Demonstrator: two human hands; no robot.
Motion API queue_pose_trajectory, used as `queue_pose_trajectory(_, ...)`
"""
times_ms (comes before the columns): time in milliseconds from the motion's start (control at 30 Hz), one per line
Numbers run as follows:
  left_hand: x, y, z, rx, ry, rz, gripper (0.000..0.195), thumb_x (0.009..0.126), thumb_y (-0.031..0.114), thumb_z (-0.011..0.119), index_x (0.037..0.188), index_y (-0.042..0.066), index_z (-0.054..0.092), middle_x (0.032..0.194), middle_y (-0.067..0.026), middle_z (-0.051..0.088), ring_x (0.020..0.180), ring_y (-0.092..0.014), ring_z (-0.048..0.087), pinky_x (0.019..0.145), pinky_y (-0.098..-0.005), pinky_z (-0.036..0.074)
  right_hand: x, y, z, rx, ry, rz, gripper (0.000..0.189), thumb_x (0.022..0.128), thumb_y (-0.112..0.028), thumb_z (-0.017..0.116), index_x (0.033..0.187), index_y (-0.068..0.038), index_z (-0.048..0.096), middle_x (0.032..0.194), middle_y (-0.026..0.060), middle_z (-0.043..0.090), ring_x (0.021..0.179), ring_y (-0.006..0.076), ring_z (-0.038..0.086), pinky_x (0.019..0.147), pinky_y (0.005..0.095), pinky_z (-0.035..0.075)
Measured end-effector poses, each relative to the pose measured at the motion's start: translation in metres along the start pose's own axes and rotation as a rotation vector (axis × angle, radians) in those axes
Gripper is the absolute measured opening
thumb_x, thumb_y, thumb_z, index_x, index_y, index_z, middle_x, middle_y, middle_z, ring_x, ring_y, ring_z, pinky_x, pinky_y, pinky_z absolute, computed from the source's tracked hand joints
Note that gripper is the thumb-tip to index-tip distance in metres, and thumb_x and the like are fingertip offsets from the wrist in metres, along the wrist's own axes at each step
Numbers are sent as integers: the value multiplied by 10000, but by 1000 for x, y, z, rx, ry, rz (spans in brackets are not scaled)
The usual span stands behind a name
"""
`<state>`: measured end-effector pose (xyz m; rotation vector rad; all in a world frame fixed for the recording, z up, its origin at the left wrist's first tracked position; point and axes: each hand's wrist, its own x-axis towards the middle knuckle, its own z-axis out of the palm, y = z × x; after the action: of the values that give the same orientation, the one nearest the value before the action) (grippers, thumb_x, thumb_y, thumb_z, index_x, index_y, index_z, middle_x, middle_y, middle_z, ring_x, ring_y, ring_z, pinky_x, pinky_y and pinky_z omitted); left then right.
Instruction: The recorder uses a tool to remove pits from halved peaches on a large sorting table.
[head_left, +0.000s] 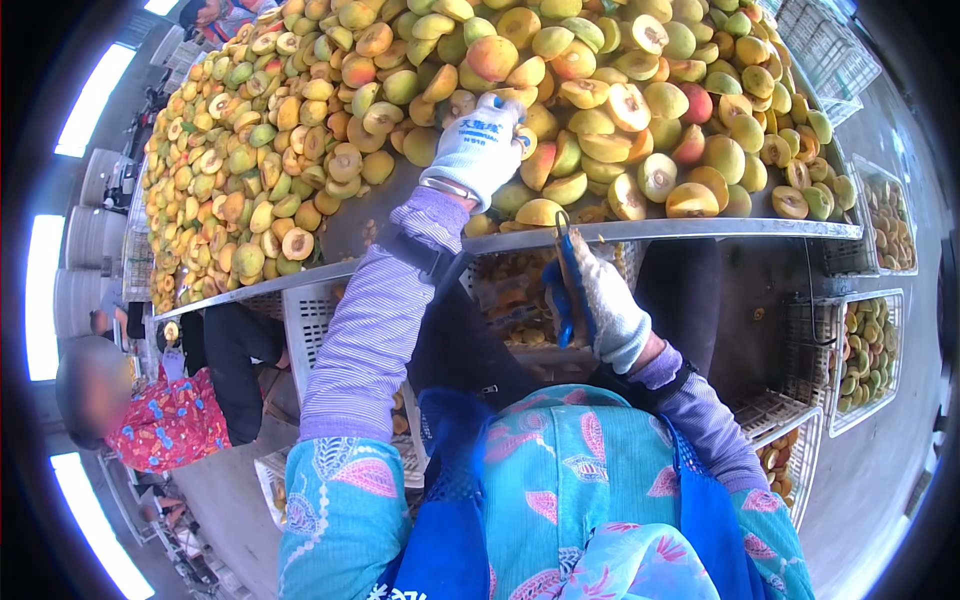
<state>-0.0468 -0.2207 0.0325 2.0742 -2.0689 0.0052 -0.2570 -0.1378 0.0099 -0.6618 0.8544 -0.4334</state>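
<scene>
A large heap of halved yellow-green peaches or similar stone fruit (628, 107) covers a metal table (660, 229). My left hand (480, 146), in a white and blue work glove, reaches into the near side of the heap, its fingers on the fruit; whether it grips a piece is hard to tell. My right hand (604, 300), in a soiled white and blue glove, is before the table's edge. It holds a slim tool with a metal loop at its tip (562, 223), pointing up; the rest of the tool is mostly hidden by the glove.
Crates of halved fruit (866, 352) stand on the floor at the right, with another crate (799, 465) near my right elbow. Under the table is more fruit (517, 300). A person in a red patterned garment (169, 424) sits at the left, by the table. Stacked crates (821, 49) stand at upper right.
</scene>
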Motion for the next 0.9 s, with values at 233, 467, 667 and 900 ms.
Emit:
queue_pose_trajectory(233,-22,5,-10,-149,-130,-174,477,684,270,768,1071,70,576,1105,-190,575,1003,-356,587,854,-426,484,0,-21,13,-105,98,-205,483,950,-497,457,906,-32,578,589,40,510,451,127,484,381,259,411)
queue_pose_trajectory(467,-85,14,-17,-1191,126,-289,295,941,172,498,1193,26,543,975,-87,641,778,-174,635,662,-286,538,8,-14,35,-839,98,-568,436,969,-395,434,933,20,564,826,285,612,827,463,579,697,472,459)
queue_pose_trajectory(667,-104,33,-18,-1626,64,-449,404,990,315,427,1087,-57,555,976,-170,658,870,-246,677,780,-330,544,7,-1,37,-607,30,-347,456,980,-404,432,1021,22,591,777,195,629,709,313,600,661,401,465)
queue_pose_trajectory(900,-103,43,-16,-1710,155,-450,398,956,309,532,1050,-77,565,865,-168,660,744,-235,673,677,-328,562,0,-6,41,-446,-25,-260,426,991,-376,436,1026,14,602,713,66,593,621,124,544,573,282,446)
